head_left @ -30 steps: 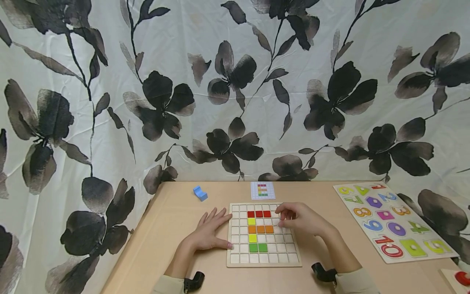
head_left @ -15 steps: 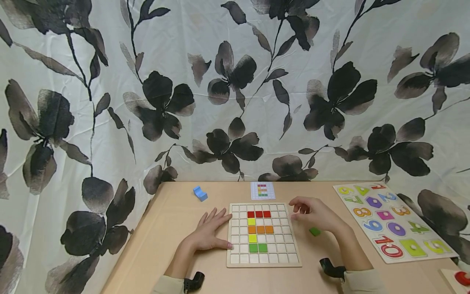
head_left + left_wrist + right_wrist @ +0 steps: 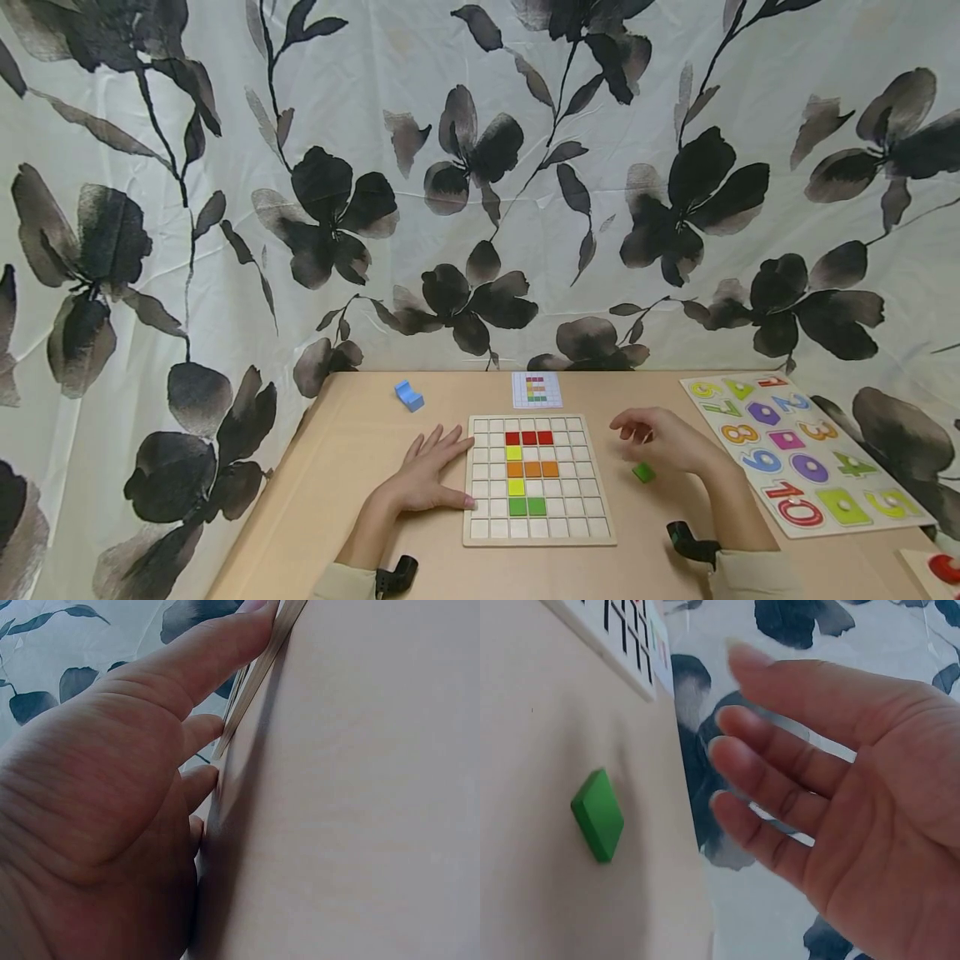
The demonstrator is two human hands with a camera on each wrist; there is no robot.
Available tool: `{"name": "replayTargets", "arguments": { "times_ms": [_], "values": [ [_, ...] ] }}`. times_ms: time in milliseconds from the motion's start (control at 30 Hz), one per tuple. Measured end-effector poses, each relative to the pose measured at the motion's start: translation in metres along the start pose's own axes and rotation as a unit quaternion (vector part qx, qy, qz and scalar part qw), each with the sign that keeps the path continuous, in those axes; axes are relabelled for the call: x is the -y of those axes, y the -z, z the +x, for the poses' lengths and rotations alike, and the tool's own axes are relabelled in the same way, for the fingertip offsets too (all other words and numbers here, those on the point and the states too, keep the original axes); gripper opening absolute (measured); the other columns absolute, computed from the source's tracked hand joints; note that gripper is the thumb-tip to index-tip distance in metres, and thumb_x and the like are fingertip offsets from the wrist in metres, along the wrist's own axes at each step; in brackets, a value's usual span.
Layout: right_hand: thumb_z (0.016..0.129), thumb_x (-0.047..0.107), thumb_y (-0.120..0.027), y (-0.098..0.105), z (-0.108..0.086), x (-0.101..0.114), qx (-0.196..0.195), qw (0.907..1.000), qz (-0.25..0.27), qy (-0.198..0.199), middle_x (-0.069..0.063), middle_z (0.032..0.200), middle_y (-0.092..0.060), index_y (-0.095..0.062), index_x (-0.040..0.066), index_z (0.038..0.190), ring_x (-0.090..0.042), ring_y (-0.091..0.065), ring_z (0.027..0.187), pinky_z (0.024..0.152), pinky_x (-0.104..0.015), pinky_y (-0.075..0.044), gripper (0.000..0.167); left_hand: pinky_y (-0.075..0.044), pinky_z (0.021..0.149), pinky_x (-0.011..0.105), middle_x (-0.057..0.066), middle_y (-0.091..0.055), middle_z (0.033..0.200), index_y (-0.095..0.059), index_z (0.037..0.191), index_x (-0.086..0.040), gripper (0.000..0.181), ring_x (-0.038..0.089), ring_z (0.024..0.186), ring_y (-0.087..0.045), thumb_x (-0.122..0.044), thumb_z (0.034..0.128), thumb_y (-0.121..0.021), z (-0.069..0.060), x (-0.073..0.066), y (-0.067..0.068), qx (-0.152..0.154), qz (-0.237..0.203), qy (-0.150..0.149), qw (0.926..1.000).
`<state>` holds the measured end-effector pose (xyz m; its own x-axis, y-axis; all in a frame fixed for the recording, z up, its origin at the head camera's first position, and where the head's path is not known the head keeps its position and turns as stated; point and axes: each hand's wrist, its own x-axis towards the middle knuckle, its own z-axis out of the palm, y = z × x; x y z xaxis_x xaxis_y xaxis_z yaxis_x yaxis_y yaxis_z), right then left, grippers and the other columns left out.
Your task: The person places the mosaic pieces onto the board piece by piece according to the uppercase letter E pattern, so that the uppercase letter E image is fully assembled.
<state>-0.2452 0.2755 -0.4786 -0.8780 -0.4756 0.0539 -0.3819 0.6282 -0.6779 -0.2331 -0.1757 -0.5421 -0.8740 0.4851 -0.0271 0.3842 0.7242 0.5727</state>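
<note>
A wooden grid board (image 3: pixel 540 533) lies in the middle of the table, with red, yellow, orange and green square tiles in some of its cells. My left hand (image 3: pixel 427 477) lies spread at the board's left side, thumb and fingertips at its edge. To the right of the board hovers my right hand (image 3: pixel 667 442), its fingers loosely bent and nothing held in them. Below that hand a loose green tile (image 3: pixel 642 472) lies on the table. The right wrist view shows the same green tile (image 3: pixel 598 816) apart from the fingers (image 3: pixel 761 757).
Behind the board lies a small card (image 3: pixel 537 390) with a coloured grid pattern. A blue block (image 3: pixel 408 395) sits at the back left. On the right is a number puzzle board (image 3: pixel 806 454), and part of another board with a red piece (image 3: pixel 945 568) shows at the lower right.
My right hand has moved right, from over the board's right edge to beside it, uncovering the green tile on the table. My left hand has stayed where it was.
</note>
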Motion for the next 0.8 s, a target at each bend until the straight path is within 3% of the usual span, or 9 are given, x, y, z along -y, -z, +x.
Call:
{"name": "replayTargets", "arguments": {
  "times_ms": [167,433,800],
  "values": [
    [0.076,0.003,-0.086,0.002,-0.005,-0.010,0.038,0.9991,0.012,-0.012,-0.012,0.095,-0.067,-0.071,0.001,0.114,-0.018,-0.058,0.085,0.072,-0.023,-0.051,0.040,0.003,0.127,0.067,0.009,-0.023,0.174,-0.043,0.160,-0.024,0.104,0.039,0.163,-0.004,-0.066,0.0736,-0.084,0.000,0.000,0.000,-0.001,-0.003,0.000,1.0000],
    [0.073,0.004,-0.091,0.001,-0.009,-0.024,0.083,0.9936,0.016,-0.076,-0.005,0.092,-0.067,-0.073,0.007,0.103,-0.021,-0.057,0.087,0.071,-0.023,-0.048,0.035,0.005,0.128,0.065,0.006,-0.022,0.174,-0.042,0.160,-0.027,0.105,0.036,0.163,-0.002,-0.068,0.0726,-0.084,0.000,0.001,0.000,0.003,-0.002,0.006,1.0000],
    [0.071,0.000,-0.089,-0.002,-0.013,-0.022,0.064,0.9920,-0.020,-0.107,-0.005,0.081,-0.059,-0.066,0.007,0.088,-0.019,-0.052,0.079,0.063,-0.025,-0.041,0.029,0.004,0.127,0.066,0.007,-0.022,0.174,-0.043,0.160,-0.026,0.105,0.037,0.163,-0.003,-0.067,0.0730,-0.084,0.001,-0.001,0.000,0.002,-0.005,0.006,1.0000]
  ]
}}
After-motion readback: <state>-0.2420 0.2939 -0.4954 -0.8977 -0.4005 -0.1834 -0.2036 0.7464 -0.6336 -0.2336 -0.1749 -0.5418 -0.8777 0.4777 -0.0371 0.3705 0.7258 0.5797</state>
